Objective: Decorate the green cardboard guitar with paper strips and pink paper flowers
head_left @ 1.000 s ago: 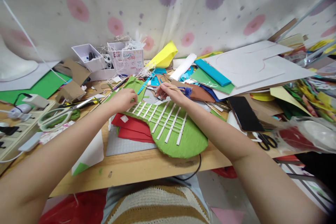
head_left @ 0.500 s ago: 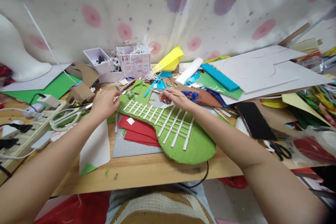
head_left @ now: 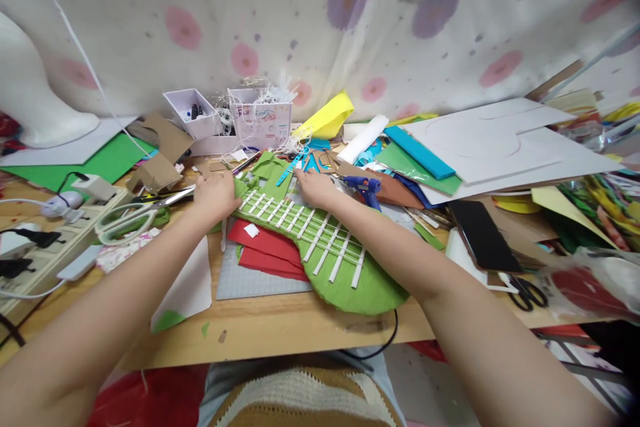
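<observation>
A green paper-covered guitar [head_left: 370, 293] lies slanted across the table, white strips glued across its neck and body with thin strings over them. My left hand [head_left: 216, 192] is curled round the head end of its neck at the left, fingertips mostly hidden. Just beyond the neck's far edge is my right hand [head_left: 314, 187], fingers drawn together and pointing down. Anything between those fingers is hidden. A blue glue gun [head_left: 364, 188] lies to the right of that hand, and a blue strip with holes [head_left: 291, 167] is just beyond it.
Green-handled scissors [head_left: 127, 223] and a power strip [head_left: 70, 240] are at the left. Under the guitar are red sheets [head_left: 267, 253] and a grey cutting mat [head_left: 235, 287]. A phone [head_left: 483, 237] and black scissors [head_left: 527, 292] lie at the right. White boxes [head_left: 263, 121] stand behind.
My right hand has moved slightly left, and a thin stick that showed beside it is out of sight. My left hand has shifted a little right along the guitar's head end.
</observation>
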`<action>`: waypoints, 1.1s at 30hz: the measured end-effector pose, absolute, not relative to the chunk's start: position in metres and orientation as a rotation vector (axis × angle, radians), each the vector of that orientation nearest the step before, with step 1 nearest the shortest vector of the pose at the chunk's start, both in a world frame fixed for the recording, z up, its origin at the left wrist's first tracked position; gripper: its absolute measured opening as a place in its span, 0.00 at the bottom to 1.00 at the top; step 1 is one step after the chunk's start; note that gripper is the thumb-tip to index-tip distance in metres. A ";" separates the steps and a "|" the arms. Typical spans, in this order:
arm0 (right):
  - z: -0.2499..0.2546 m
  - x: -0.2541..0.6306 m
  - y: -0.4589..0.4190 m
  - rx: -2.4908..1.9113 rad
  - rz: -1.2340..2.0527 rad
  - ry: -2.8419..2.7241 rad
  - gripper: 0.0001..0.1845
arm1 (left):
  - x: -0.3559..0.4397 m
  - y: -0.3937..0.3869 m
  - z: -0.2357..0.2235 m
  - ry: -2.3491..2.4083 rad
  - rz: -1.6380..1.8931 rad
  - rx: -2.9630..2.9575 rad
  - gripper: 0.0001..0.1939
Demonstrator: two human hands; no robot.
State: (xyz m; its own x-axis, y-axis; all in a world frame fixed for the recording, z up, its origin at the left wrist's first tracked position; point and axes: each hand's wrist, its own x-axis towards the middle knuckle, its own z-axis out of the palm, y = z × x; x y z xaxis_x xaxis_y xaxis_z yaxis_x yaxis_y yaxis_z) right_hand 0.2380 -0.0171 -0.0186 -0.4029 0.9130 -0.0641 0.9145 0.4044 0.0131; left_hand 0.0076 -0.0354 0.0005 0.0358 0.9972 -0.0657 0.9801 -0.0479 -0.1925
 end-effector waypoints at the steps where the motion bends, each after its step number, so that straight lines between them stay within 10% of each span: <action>1: -0.020 0.237 -0.017 1.701 -0.052 2.587 0.27 | 0.010 -0.036 0.002 -2.096 0.306 -2.193 0.26; 33: -0.030 0.158 -0.014 1.204 -0.381 3.036 0.19 | -0.019 -0.040 0.009 -2.064 0.197 -2.392 0.29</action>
